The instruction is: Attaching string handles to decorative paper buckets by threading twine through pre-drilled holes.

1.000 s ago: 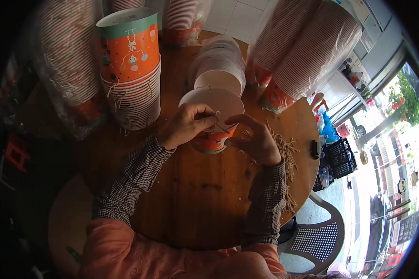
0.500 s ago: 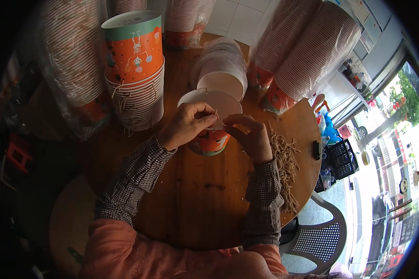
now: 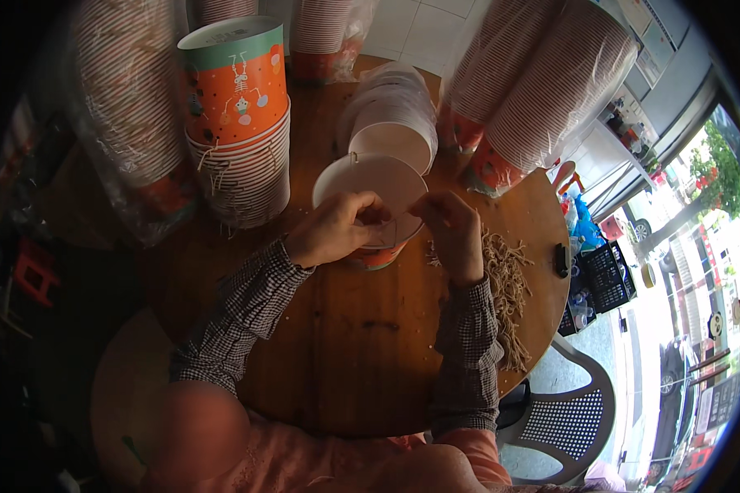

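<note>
Bucket (image 3: 368, 174) was straight ahead of you at the table (image 3: 329, 345), with its pale mouth tilted toward you and your hands at its near rim. Over the last second it had tipped, so that less of its orange wall showed below your fingers, and your right hand (image 3: 456, 234) had drawn a little away from your left hand (image 3: 329, 230). That left a thin string (image 3: 395, 227) showing between them, and kept the work at the near side of the rim.

Your forearms, in checked sleeves (image 3: 251, 316), reached up and inward. Your left hand lay with its back up, thumb and fingers curled nearly closed at the rim; your right hand stood bent at the wrist, its fingertips drawn together and aimed left. Both seemed to have the string pinched, though the tips were too small and dim to be certain.

Just right of your right hand lay a heap of twine (image 3: 510, 287). Past the bucket, a row of white buckets (image 3: 393, 144) lay with the nearest mouth facing you. To the left stood an orange stack (image 3: 237, 123); farther out rose wrapped stacks (image 3: 551, 99).
</note>
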`<move>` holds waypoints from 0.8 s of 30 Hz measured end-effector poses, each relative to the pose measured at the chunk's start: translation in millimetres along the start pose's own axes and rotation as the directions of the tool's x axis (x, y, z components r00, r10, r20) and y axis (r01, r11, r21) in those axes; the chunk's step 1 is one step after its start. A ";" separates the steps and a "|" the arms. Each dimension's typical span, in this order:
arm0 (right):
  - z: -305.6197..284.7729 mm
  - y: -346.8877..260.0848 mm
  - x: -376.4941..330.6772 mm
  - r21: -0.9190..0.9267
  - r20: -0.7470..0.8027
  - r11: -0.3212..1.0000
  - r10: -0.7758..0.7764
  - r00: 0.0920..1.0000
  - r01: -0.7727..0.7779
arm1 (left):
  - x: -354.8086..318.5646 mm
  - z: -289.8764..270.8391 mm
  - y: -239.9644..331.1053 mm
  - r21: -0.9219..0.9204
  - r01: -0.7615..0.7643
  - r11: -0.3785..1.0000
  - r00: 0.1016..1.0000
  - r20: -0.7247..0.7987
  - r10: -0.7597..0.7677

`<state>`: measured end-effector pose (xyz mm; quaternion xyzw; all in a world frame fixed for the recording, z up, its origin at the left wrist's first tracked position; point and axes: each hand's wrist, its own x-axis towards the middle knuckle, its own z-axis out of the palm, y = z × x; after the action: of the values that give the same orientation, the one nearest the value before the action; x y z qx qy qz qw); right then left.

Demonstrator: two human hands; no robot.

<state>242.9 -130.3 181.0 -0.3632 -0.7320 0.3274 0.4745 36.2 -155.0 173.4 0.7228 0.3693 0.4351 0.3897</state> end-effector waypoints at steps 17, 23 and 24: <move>11.6 -40.0 -20.3 -0.135 0.319 0.989 -0.017 0.948 0.063 | -14.8 -7.9 8.7 -0.107 0.068 0.992 0.974 -0.208 -0.089; 21.3 -48.7 -18.8 -0.233 0.104 0.935 -0.250 0.962 0.268 | -17.6 -4.8 23.6 -0.267 0.073 0.961 0.986 -0.127 -0.110; 22.4 -48.9 -18.4 -0.232 0.104 0.935 -0.252 0.962 0.270 | -17.9 -4.2 17.1 -0.277 0.047 0.960 0.992 -0.102 -0.078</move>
<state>216.5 -174.4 205.5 -0.3062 -0.8250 0.1820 0.4386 29.4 -176.9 183.8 0.6243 0.3496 0.5094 0.4780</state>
